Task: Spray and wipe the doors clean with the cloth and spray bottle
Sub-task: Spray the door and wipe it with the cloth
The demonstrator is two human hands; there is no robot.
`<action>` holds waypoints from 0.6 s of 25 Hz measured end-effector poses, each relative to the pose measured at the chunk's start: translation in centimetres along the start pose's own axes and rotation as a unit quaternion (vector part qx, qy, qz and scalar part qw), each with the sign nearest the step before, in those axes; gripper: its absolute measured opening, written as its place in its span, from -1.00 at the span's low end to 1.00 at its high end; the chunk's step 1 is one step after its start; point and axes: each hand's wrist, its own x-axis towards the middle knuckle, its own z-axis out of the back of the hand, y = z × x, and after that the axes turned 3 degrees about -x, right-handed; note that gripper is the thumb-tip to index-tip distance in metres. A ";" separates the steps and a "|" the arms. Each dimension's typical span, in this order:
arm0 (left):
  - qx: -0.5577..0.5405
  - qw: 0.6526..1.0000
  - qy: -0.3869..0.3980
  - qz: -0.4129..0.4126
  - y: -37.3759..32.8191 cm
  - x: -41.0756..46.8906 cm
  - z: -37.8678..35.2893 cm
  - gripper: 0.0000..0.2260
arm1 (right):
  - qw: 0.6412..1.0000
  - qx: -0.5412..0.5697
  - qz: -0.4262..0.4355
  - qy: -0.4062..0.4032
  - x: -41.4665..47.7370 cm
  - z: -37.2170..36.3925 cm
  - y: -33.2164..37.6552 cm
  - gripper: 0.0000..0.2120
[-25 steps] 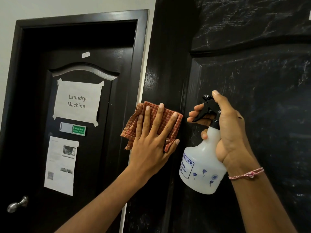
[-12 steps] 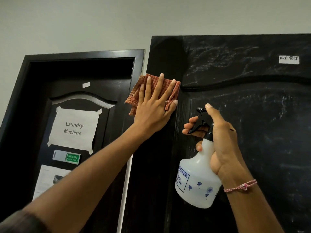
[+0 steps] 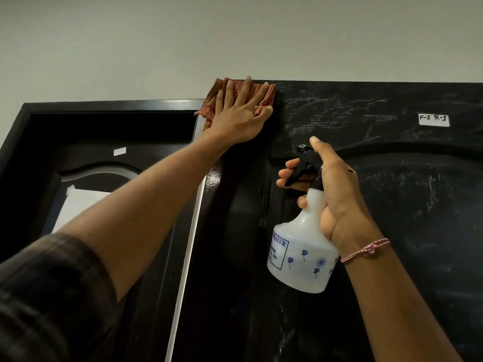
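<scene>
Now left hand flat on cloth; right hand grips spray bottle.

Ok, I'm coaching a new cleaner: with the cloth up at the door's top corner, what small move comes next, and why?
Probably sweep the left hand and checked cloth rightward along the door's top edge: pale streaks show there, and the right hand holds the spray bottle ready.

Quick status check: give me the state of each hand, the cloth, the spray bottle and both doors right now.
Left hand: flat, pressing the cloth.
Cloth: spread against the near door's top corner.
Right hand: gripping the spray bottle's neck, fingers on the trigger.
Spray bottle: upright, nozzle towards the door.
Near door: streaked.
Far door: shut, paper taped on.
</scene>
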 end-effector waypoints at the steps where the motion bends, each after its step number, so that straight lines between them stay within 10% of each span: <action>1: -0.002 1.000 0.006 0.003 -0.2 0.7 0.4 -0.43 | 1.000 0.001 0.001 0.002 0.2 0.0 0.0 -0.44; 15: 0.014 0.998 -0.032 -0.044 0.9 -4.2 -1.9 -0.44 | 1.000 -0.004 0.009 0.021 -0.3 -0.2 0.4 -0.47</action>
